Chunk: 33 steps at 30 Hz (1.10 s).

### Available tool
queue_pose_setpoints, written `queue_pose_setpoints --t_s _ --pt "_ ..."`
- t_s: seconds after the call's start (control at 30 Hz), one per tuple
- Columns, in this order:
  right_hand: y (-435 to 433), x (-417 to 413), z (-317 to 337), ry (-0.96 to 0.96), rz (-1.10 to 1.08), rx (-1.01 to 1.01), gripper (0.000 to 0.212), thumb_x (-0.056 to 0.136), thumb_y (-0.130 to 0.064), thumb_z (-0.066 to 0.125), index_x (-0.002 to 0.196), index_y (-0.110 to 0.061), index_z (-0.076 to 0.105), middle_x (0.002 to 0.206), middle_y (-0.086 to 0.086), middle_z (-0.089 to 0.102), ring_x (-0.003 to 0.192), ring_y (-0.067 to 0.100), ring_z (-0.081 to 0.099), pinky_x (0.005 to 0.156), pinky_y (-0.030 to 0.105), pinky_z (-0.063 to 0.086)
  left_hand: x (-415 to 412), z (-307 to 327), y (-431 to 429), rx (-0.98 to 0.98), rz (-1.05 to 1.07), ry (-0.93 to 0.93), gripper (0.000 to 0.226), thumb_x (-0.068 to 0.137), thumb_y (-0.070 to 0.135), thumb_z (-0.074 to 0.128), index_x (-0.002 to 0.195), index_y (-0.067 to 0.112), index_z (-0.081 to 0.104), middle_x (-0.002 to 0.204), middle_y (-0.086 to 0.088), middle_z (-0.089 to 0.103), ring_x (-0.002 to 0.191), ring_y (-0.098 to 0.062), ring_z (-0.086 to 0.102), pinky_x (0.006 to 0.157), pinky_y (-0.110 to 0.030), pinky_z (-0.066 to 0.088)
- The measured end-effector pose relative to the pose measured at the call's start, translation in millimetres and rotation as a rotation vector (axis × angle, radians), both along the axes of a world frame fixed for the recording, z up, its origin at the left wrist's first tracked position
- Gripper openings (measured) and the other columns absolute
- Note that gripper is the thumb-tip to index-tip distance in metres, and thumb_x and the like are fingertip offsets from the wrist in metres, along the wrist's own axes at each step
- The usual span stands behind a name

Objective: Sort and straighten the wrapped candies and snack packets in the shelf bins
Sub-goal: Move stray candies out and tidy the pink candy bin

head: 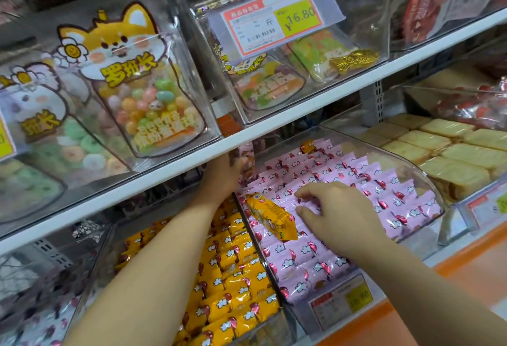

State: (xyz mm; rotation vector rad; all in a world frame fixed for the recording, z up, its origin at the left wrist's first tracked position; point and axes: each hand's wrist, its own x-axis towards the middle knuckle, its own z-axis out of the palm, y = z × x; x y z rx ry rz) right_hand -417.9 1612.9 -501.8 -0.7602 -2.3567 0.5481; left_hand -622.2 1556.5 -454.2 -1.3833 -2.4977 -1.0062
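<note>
A clear bin holds rows of pink wrapped packets. A stray yellow packet lies tilted on top of them near the bin's left wall. My right hand rests on the pink packets just right of the yellow one, fingers spread and slightly bent, touching the wrappers. My left hand reaches to the back of the pink bin under the shelf edge and grips a pink packet. Another yellow packet sits at the back of the pink rows. The bin to the left is full of yellow packets.
A white shelf edge runs just above my left hand. Above it stand clear bins with candy pouches and a price tag. Pale biscuit packs fill the bin at right. An orange shelf front runs along the lower right.
</note>
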Motion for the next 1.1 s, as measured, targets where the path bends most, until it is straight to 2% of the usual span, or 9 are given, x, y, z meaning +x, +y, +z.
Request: queue_pose_setpoints --t_s 0.07,0.13,0.23,0.33,0.47,0.67,0.87,0.97,1.1 --pt "-1 0 0 -0.001 -0.006 0.011 0.033 0.092 -0.041 0.053 0.124 -0.036 0.057 0.117 -0.013 0.062 0.101 0.008 0.055 0.080 0.021 0.041 2 -1 3 0.006 -0.002 -0.016 0.031 0.095 0.018 0.054 0.124 0.009 0.048 0.109 -0.004 0.056 0.099 -0.010 0.052 0.083 -0.015 0.034" --pt "-1 -1 1 -0.003 -0.005 0.011 0.033 0.092 -0.041 0.052 0.124 -0.036 0.056 0.117 -0.013 0.062 0.101 0.007 0.055 0.080 0.021 0.040 5 -1 7 -0.029 -0.015 -0.028 0.037 0.094 0.018 0.055 0.129 0.011 0.044 0.113 0.000 0.053 0.102 -0.009 0.051 0.087 -0.014 0.032" --pt "-1 -1 0 -0.006 -0.005 0.018 0.032 0.092 -0.041 0.052 0.123 -0.036 0.056 0.116 -0.013 0.062 0.102 0.008 0.053 0.082 0.022 0.039 7 -3 14 -0.038 -0.062 0.066 0.043 0.091 0.013 0.060 0.131 0.009 0.046 0.128 -0.008 0.056 0.122 -0.023 0.049 0.102 -0.029 0.034" --pt "-1 -1 0 -0.009 -0.005 0.027 0.031 0.092 -0.041 0.051 0.122 -0.037 0.056 0.114 -0.014 0.062 0.104 0.009 0.051 0.082 0.023 0.036 10 -5 17 0.002 -0.087 0.077 0.046 0.089 0.009 0.061 0.132 0.009 0.047 0.130 -0.011 0.055 0.125 -0.026 0.048 0.106 -0.039 0.037" --pt "-1 -1 0 -0.006 -0.002 0.026 0.031 0.092 -0.041 0.051 0.122 -0.037 0.056 0.114 -0.013 0.061 0.103 0.009 0.051 0.081 0.023 0.035 4 -3 12 0.048 -0.017 -0.116 0.033 0.093 0.014 0.055 0.126 0.008 0.048 0.117 -0.003 0.056 0.109 -0.013 0.050 0.091 -0.027 0.037" --pt "-1 -2 -1 -0.005 -0.003 0.028 0.031 0.092 -0.042 0.051 0.122 -0.036 0.057 0.114 -0.012 0.062 0.101 0.009 0.051 0.078 0.022 0.033 2 -3 5 -0.021 0.007 -0.099 0.028 0.097 0.020 0.049 0.123 0.009 0.045 0.103 0.001 0.049 0.096 -0.008 0.044 0.082 -0.023 0.031" --pt "-1 -2 -3 0.004 -0.010 0.042 0.030 0.092 -0.041 0.051 0.121 -0.037 0.057 0.112 -0.013 0.061 0.086 0.003 0.039 0.078 0.022 0.033 4 -5 -5 0.015 -0.010 -0.175 0.044 0.097 0.023 0.049 0.138 0.014 0.036 0.138 -0.005 0.046 0.130 -0.022 0.041 0.099 -0.030 0.030" --pt "-1 -3 -4 -0.004 -0.016 0.038 0.030 0.092 -0.042 0.050 0.121 -0.037 0.058 0.111 -0.012 0.061 0.085 0.004 0.038 0.075 0.022 0.033 4 -9 -12 0.077 -0.030 -0.253 0.042 0.097 0.023 0.049 0.137 0.017 0.037 0.139 -0.003 0.046 0.132 -0.021 0.040 0.107 -0.036 0.031" --pt "-2 -4 -3 -0.006 -0.018 0.034 0.029 0.092 -0.041 0.051 0.120 -0.037 0.058 0.112 -0.012 0.062 0.097 0.009 0.050 0.076 0.023 0.035 2 -10 -12 0.066 -0.036 -0.235 0.031 0.097 0.021 0.049 0.127 0.016 0.043 0.127 -0.001 0.053 0.123 -0.018 0.047 0.099 -0.031 0.033"
